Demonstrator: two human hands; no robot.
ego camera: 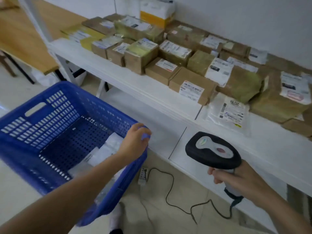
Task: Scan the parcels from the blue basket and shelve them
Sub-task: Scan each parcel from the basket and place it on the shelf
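Shelved: many cardboard parcels (168, 68) on far shelf (152, 100) | remaining: white mailers (104, 149) in blue basket (55, 125) | my left hand (135, 142) grips its right rim | my right hand (239, 181) grips barcode scanner (213, 151)

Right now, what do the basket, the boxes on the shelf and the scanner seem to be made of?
Basket: moulded plastic, solid blue; perforated walls and a cut-out handle suggest it. Boxes: matt brown cardboard, paper labels, some apparently wrapped in shiny tape. Scanner: probably hard plastic, matt black head with a grey top panel.
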